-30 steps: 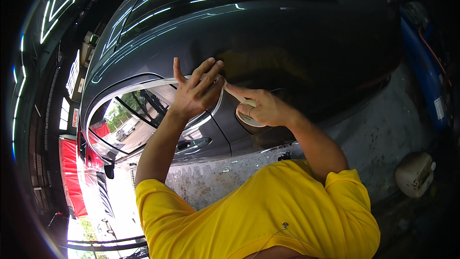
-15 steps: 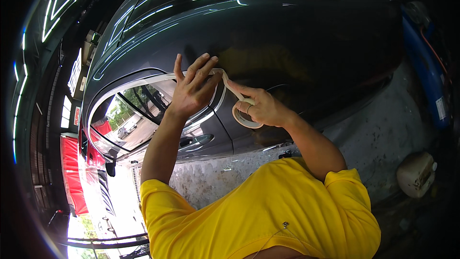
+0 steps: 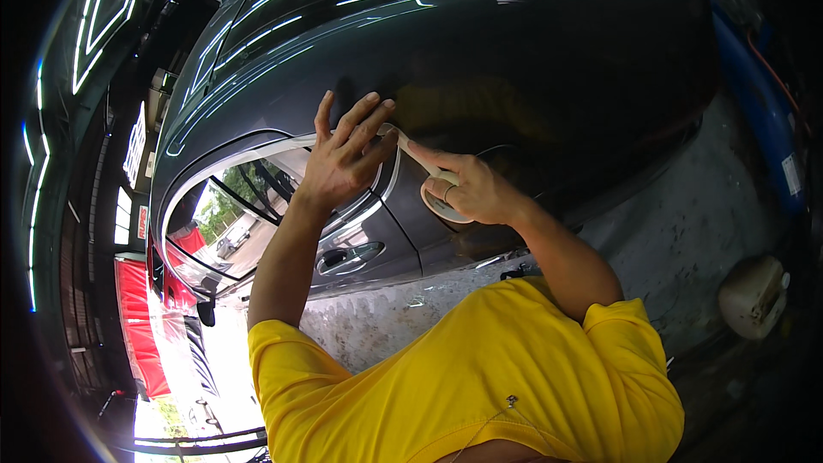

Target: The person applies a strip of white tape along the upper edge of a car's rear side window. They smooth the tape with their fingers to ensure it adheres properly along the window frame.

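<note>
My right hand (image 3: 476, 192) grips a roll of pale masking tape (image 3: 439, 208) by its ring, index finger stretched along the strip coming off it. That strip (image 3: 401, 139) runs up to the rear corner of the side window of a dark, glossy car (image 3: 531, 77). My left hand (image 3: 345, 159) lies spread on the body panel at that corner, its fingertips touching the paint and its thumb side on the tape. More tape or pale trim follows the window's upper edge (image 3: 214, 161); I cannot tell which. My left palm hides part of the strip.
A door handle (image 3: 347, 257) sits below my left forearm. On the floor at the right stands a stained plastic jug (image 3: 753, 298). A blue cylinder-like object (image 3: 759, 111) with an orange hose lies beyond the car's end. Red fabric (image 3: 141, 326) hangs at the left.
The tape roll has turned in my right hand, and its ring now looks narrower. Both hands stay nearly in place; the view has shifted slightly.
</note>
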The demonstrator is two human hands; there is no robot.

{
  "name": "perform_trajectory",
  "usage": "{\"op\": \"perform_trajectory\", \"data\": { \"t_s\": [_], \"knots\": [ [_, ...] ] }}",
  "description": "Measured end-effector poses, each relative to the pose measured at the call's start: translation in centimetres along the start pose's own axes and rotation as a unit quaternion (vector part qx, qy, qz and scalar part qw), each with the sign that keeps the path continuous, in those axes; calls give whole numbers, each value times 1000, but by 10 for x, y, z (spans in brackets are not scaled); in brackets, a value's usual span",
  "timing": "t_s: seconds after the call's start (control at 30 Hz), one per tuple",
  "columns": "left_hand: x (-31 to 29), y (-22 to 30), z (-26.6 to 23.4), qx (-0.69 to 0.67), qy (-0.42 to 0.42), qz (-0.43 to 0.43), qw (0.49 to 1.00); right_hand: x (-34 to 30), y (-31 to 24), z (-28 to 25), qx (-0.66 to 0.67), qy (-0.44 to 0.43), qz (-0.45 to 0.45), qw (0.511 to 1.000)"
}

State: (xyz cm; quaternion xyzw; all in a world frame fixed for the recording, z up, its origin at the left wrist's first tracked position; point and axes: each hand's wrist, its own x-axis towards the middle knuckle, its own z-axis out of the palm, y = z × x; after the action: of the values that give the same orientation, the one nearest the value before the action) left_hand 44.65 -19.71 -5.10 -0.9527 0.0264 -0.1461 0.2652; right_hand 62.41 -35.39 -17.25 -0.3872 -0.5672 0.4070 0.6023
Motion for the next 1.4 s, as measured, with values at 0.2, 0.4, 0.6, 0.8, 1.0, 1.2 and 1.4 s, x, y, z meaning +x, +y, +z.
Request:
{"op": "perform_trajectory", "data": {
  "t_s": [0.2,0.4,0.6,0.8,1.0,1.2,1.4],
  "knots": [
    [-3,2,4,1,19,-13,1000,2,1,-1,1,-7,-9,1000],
    [-2,6,5,22,37,-30,999,2,3,0,-15,-1,-15,1000],
    [1,7,5,5,31,-49,998,3,-2,-2,-17,-8,4,1000],
    [4,4,1,34,-15,-35,999,4,0,1,-5,-12,2,1000],
    [4,-2,-6,69,-74,-6,995,3,6,7,26,-12,9,1000],
    [14,-7,-12,74,-102,25,992,3,21,17,31,24,-36,999],
    [15,-17,-9,70,-96,55,991,2,13,21,62,34,-13,997]
  ]
}}
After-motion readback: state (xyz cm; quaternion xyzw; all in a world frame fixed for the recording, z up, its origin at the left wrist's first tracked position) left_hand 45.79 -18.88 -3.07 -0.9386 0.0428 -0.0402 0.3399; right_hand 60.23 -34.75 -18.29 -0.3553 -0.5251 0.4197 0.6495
